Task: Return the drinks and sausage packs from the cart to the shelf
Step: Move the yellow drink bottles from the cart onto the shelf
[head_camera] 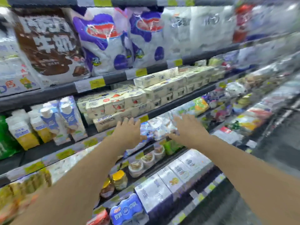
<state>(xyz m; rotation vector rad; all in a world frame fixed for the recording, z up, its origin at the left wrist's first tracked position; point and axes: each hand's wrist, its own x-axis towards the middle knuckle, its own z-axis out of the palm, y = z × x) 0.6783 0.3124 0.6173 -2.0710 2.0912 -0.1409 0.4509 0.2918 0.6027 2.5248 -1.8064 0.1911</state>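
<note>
A shiny plastic-wrapped pack (159,127), white and blue, sits at the front of the middle shelf (164,111), just under its rail. My left hand (128,133) presses against the pack's left side, fingers stretched forward and thumb against the wrapping. My right hand (189,129) holds the pack's right side the same way. The pack is blurred, so its label and contents cannot be read. The cart is out of view.
Cream yogurt multipacks (146,98) are stacked on the shelf above the hands, with milk cartons (48,122) to their left. Large milk bags (103,41) fill the top shelf. Below are jars (120,180), white boxes (177,176) and a blue bottle pack (126,210). The aisle floor (279,146) lies to the right.
</note>
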